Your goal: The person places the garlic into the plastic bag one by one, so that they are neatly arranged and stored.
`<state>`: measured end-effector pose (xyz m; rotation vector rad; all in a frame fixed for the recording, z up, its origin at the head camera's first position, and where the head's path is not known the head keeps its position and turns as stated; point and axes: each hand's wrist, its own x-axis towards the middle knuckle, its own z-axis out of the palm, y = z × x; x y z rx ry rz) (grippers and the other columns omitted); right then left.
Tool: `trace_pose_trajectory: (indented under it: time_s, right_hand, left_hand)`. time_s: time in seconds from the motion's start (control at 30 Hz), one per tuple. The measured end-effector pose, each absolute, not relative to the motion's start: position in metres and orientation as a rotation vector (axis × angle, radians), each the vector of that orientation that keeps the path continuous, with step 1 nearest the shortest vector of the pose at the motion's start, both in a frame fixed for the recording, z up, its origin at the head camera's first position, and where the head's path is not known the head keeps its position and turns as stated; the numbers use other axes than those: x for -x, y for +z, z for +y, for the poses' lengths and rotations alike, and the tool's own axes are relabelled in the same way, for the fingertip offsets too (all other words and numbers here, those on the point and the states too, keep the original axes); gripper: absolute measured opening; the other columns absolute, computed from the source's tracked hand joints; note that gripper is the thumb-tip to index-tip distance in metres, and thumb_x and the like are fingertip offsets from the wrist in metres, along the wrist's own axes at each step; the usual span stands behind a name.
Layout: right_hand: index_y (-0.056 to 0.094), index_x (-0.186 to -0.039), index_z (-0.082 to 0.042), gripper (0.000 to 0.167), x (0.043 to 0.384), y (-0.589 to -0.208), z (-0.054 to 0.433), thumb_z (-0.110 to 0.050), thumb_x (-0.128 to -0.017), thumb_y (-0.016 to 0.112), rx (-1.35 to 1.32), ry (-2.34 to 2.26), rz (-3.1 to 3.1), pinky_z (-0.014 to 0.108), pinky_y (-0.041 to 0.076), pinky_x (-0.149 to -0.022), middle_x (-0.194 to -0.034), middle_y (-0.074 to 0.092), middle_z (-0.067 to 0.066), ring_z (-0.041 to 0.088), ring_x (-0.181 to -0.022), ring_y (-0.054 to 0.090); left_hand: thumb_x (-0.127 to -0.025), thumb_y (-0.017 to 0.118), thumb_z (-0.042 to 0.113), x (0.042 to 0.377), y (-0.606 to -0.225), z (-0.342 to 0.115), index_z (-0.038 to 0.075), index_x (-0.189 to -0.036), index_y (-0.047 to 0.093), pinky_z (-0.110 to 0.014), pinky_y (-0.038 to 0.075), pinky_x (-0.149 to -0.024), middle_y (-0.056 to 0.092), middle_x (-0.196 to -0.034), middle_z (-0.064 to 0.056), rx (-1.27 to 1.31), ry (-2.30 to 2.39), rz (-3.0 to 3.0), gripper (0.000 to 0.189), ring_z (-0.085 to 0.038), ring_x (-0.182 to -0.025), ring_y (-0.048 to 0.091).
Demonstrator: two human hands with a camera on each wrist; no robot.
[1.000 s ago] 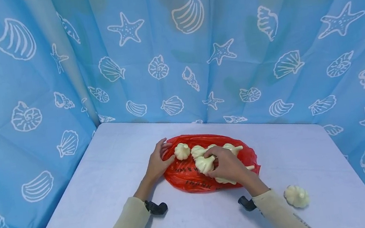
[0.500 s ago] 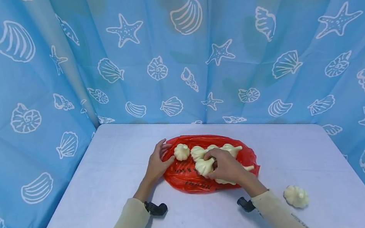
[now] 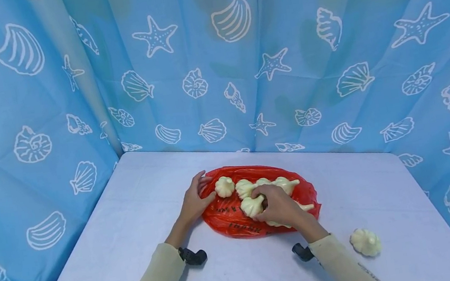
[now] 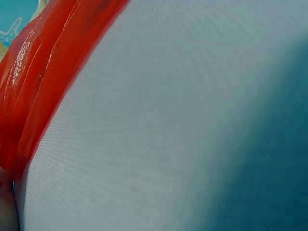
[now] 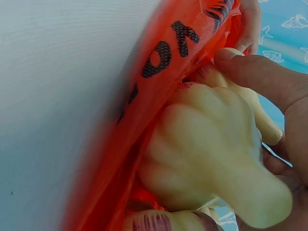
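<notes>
A red plastic bag (image 3: 219, 222) with black lettering lies spread on the table, several pale garlic bulbs on it. At its left edge, my left hand (image 3: 194, 201) holds the plastic between thumb and fingers, beside one garlic bulb (image 3: 225, 187). My right hand (image 3: 279, 204) pinches another garlic bulb (image 3: 251, 207) near the middle of the bag, thumb on the near side. In the right wrist view, a large garlic bulb (image 5: 202, 134) sits in front of the thumb, partly hiding the held one. The left wrist view shows mostly red plastic (image 4: 48, 72), with hardly any of the hand.
One loose garlic bulb (image 3: 366, 242) lies on the white-covered table (image 3: 392, 194), right of the right forearm. Behind and on both sides hangs a blue curtain (image 3: 204, 57) with white shell and starfish prints. Black wrist mounts (image 3: 193, 256) sit under both wrists.
Almost nothing differs. Both hands keep their places on the bag and the garlic bulb; the head view shifts only slightly.
</notes>
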<state>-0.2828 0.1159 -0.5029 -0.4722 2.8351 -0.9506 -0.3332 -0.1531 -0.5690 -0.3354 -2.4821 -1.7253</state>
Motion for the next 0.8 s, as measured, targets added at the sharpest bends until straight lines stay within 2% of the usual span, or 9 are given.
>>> trace_pose_trajectory:
  time_s: [0.23,0.57,0.8]
  right_hand:
    - [0.061,-0.112,-0.024,0.058,0.2825,-0.5029,0.1153,-0.026,-0.063,0.092,0.448,-0.927,2.845,0.03,0.055,-0.072,-0.105,0.057,-0.009,0.014,-0.097,0.051]
    - [0.06,-0.115,-0.022,0.062,0.2813,-0.5054,0.1156,-0.028,-0.064,0.092,0.492,-0.928,2.871,0.032,0.055,-0.077,-0.109,0.058,-0.008,0.014,-0.099,0.051]
    - [0.059,-0.113,-0.023,0.061,0.2803,-0.5045,0.1162,-0.029,-0.063,0.093,0.479,-0.907,2.885,0.032,0.056,-0.075,-0.108,0.057,-0.009,0.014,-0.1,0.051]
  left_hand:
    - [-0.081,0.077,0.015,0.3328,-0.5687,-0.1526,0.014,-0.149,0.033,-0.045,0.042,-0.104,0.054,-0.135,-0.002,0.327,-1.71,-2.487,0.081,-0.022,-0.129,0.048]
    - [-0.082,0.077,0.015,0.3326,-0.5688,-0.1523,0.014,-0.149,0.033,-0.045,0.04,-0.106,0.054,-0.135,-0.003,0.315,-1.736,-2.485,0.08,-0.022,-0.13,0.047]
    - [-0.082,0.076,0.015,0.3329,-0.5694,-0.1528,0.012,-0.149,0.033,-0.045,0.039,-0.107,0.055,-0.135,-0.003,0.322,-1.729,-2.484,0.08,-0.023,-0.13,0.047]
